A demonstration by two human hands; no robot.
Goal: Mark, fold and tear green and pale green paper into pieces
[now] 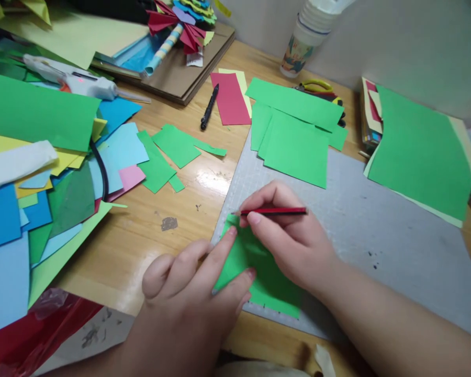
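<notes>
A green paper piece (275, 277) lies on the near left edge of the grey cutting mat (377, 262), with small dark marks along its near edge. My left hand (196, 293) presses on it, index finger and thumb stretched apart, the other fingers bent. In my right hand (286, 235) is a red and black pencil (275, 211), gripped between thumb and fingers. Its tip points left, at the paper's far left corner; whether it touches cannot be made out. Part of the paper is hidden under both hands.
Green sheets (294, 146) overlap at the mat's far edge, beside pliers (316, 86). A black pen (209, 107) lies near a red paper (231, 98). Coloured paper scraps (70, 188) and a glue gun (74, 78) crowd the left. Stacked cups (306, 39) stand behind.
</notes>
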